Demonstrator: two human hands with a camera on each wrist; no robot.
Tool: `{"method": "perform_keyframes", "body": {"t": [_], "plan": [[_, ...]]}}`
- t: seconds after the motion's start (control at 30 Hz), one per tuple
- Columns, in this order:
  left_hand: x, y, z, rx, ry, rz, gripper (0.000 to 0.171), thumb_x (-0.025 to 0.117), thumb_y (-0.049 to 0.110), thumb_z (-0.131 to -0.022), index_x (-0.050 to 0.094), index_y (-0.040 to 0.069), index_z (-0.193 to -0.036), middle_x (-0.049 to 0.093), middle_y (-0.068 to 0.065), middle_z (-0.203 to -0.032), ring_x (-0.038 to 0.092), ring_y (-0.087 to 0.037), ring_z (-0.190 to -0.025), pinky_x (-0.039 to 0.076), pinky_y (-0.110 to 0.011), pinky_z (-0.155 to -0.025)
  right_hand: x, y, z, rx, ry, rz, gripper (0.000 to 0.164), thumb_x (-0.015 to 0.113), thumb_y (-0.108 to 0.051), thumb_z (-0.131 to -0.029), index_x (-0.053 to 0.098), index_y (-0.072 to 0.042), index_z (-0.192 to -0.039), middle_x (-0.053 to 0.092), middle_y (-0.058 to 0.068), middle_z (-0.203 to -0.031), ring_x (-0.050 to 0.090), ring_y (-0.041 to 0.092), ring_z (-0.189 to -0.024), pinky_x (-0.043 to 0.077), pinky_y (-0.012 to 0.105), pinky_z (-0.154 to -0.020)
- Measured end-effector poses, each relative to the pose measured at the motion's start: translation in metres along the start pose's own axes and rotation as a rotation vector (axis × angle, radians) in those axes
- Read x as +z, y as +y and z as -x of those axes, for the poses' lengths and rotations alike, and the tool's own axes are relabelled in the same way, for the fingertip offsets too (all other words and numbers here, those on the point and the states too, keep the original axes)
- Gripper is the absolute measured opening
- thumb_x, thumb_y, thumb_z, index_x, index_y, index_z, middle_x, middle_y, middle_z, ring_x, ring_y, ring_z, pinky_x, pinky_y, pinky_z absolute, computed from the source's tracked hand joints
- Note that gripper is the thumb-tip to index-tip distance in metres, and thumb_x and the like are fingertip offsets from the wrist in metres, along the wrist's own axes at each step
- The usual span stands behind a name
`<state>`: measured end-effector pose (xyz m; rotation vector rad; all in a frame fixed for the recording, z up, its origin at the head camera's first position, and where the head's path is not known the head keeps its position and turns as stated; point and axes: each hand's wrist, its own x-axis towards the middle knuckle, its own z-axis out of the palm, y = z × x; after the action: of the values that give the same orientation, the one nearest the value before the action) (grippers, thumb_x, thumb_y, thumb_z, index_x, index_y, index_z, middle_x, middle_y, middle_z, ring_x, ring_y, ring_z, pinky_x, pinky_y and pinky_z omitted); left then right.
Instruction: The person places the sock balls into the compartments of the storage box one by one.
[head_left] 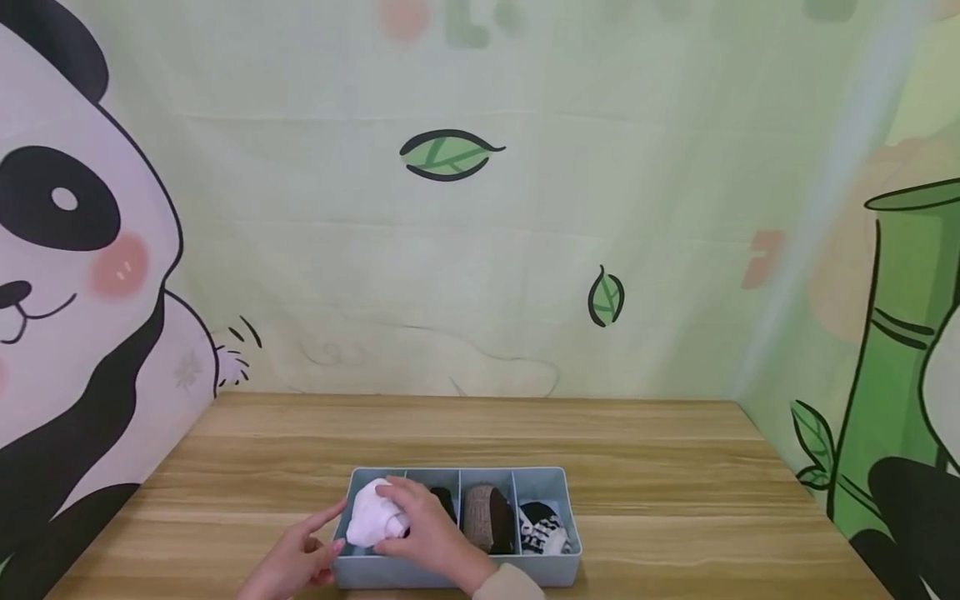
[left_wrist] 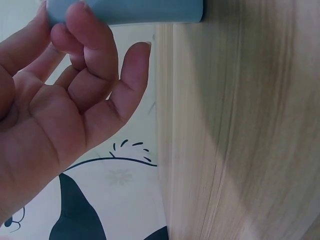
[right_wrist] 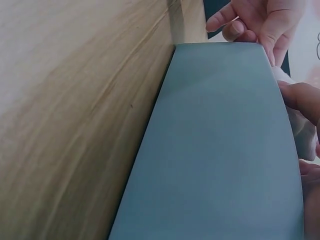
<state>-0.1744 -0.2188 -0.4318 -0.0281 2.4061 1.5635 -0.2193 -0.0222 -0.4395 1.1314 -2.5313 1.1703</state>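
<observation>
A blue-grey storage box [head_left: 457,573] with side-by-side compartments stands on the table. My right hand [head_left: 431,529] holds a rolled white sock [head_left: 369,518] between thumb and fingers in the leftmost compartment, its top above the rim. At the box's left end, my left hand [head_left: 288,562] touches the wall with spread thumb and index finger; its other fingers are loosely bent in the left wrist view. Right of the white sock are a mostly hidden black item [head_left: 444,502], a brown and dark rolled sock [head_left: 480,517] and a black-and-white patterned sock [head_left: 543,529].
The wood-grain table [head_left: 660,492] extends behind the box and to both sides. A pale green cloth backdrop [head_left: 337,275] with a panda, leaves and bamboo hangs at the table's far edge.
</observation>
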Motion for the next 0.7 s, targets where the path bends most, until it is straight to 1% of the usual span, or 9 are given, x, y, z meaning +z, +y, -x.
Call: {"method": "perform_keyframes", "body": {"t": [0.23,0.37,0.5,0.57,0.7], "plan": [[0.0,0.0,-0.001,-0.012,-0.002,0.004,0.059,0.055,0.014,-0.089,0.025,-0.003,-0.137,0.047,-0.007,-0.063,0.051,-0.019,-0.057,0.046,-0.032,-0.06,0.005,-0.001,-0.004,0.021,-0.046,0.038,0.054,0.075,-0.018,-0.073,0.054,-0.004,-0.121,0.048,0.013,-0.125,0.046,0.021,-0.109,0.04,0.029,-0.086],[0.0,0.0,-0.001,-0.021,-0.004,0.012,0.059,0.055,0.014,-0.089,0.026,-0.002,-0.137,0.047,-0.007,-0.064,0.051,-0.019,-0.058,0.046,-0.032,-0.06,0.007,-0.001,-0.007,0.02,-0.071,0.092,0.053,0.074,-0.02,-0.074,0.055,-0.006,-0.121,0.048,0.011,-0.125,0.045,0.02,-0.109,0.04,0.029,-0.086],[0.0,0.0,0.0,-0.013,-0.006,0.022,0.058,0.055,0.013,-0.089,0.025,-0.002,-0.137,0.047,-0.007,-0.064,0.051,-0.019,-0.058,0.046,-0.032,-0.06,0.009,-0.002,-0.009,0.008,-0.09,0.146,0.052,0.074,-0.022,-0.075,0.055,-0.007,-0.12,0.049,0.01,-0.125,0.045,0.02,-0.11,0.04,0.031,-0.087],[0.0,-0.001,0.0,-0.005,-0.003,0.027,0.058,0.055,0.011,-0.089,0.026,-0.003,-0.137,0.047,-0.007,-0.064,0.05,-0.019,-0.057,0.046,-0.032,-0.06,0.01,-0.002,-0.01,0.016,-0.103,0.155,0.051,0.074,-0.023,-0.075,0.056,-0.008,-0.121,0.049,0.009,-0.125,0.045,0.02,-0.111,0.04,0.033,-0.088],[0.0,-0.001,0.0,-0.009,0.007,0.034,0.058,0.056,0.011,-0.088,0.027,-0.003,-0.136,0.046,-0.007,-0.064,0.05,-0.019,-0.057,0.045,-0.032,-0.06,0.012,-0.002,-0.013,0.033,-0.118,0.178,0.051,0.074,-0.023,-0.075,0.056,-0.009,-0.12,0.048,0.007,-0.126,0.044,0.019,-0.113,0.038,0.035,-0.089]]}}
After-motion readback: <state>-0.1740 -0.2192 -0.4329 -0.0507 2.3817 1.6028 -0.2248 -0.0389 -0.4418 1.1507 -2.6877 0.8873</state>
